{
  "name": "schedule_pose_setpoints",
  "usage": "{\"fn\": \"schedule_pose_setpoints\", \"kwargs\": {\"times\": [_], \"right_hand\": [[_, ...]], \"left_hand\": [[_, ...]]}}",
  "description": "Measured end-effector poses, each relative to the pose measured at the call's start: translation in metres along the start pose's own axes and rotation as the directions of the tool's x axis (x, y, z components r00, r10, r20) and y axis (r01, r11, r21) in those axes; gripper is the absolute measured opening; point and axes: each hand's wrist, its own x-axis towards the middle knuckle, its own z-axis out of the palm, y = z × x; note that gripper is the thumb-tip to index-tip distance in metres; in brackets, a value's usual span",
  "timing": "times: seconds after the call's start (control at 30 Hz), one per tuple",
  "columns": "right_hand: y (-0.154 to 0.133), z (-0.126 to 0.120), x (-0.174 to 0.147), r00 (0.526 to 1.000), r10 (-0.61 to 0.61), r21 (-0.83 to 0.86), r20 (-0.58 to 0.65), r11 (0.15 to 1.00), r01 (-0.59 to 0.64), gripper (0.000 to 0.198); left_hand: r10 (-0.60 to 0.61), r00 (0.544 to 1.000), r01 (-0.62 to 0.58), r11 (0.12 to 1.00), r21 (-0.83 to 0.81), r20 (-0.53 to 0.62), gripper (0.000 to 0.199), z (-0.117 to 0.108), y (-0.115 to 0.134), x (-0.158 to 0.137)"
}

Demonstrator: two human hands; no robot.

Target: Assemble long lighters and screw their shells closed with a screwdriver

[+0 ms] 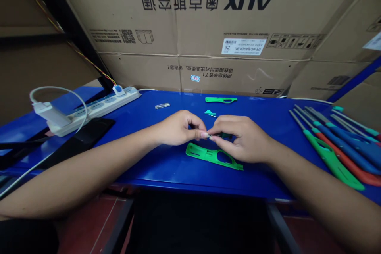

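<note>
My left hand point(183, 129) and my right hand point(239, 137) meet over the middle of the blue table. Thumb and fingers of both are pinched at the tips around a small dark part that the fingers mostly hide. Just below them lies a green lighter casing half point(205, 154) with a loop-shaped opening, its inner side up. A second green casing half point(221, 99) rests farther back. Between that one and my right hand is a small teal plastic piece point(210, 113). To the left lies a small clear, tube-like part point(162, 106).
On the right lie several long-necked lighters in blue, red and green point(333, 158). A white power strip point(101, 105) with a plugged-in charger point(52, 113) and a black phone-like slab point(92, 133) are at left. Cardboard point(190, 20) stands behind the blue table point(166, 174).
</note>
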Motion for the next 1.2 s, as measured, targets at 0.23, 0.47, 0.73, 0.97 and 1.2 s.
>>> {"fn": "schedule_pose_setpoints", "kwargs": {"times": [0.23, 0.47, 0.73, 0.97, 1.2], "right_hand": [[0.004, 0.000, 0.002, 0.992, 0.060, 0.020, 0.109, 0.998, -0.063, 0.010], [0.008, -0.004, 0.000, 0.993, 0.096, 0.068, 0.070, 0.993, -0.101, 0.017], [0.005, -0.003, 0.003, 0.987, 0.143, 0.187, 0.071, 0.970, -0.154, 0.016], [0.007, -0.002, 0.005, 0.962, 0.271, 0.185, -0.041, 0.948, -0.260, 0.032], [0.005, -0.010, 0.003, 0.976, 0.211, 0.103, -0.051, 0.973, -0.205, 0.035]], "left_hand": [[0.040, 0.990, -0.008, 0.972, -0.233, 0.135, 0.066, -0.020, -0.011, 0.000], [-0.053, 0.998, 0.055, 0.918, -0.394, 0.016, 0.073, -0.035, -0.024, 0.003], [0.001, 0.956, 0.042, 0.989, -0.142, 0.294, 0.040, -0.032, -0.031, 0.005], [-0.008, 0.969, 0.056, 0.980, -0.189, 0.246, 0.047, -0.028, -0.028, 0.005], [-0.051, 0.955, 0.153, 0.928, -0.339, 0.291, 0.057, -0.024, -0.018, 0.004]]}}
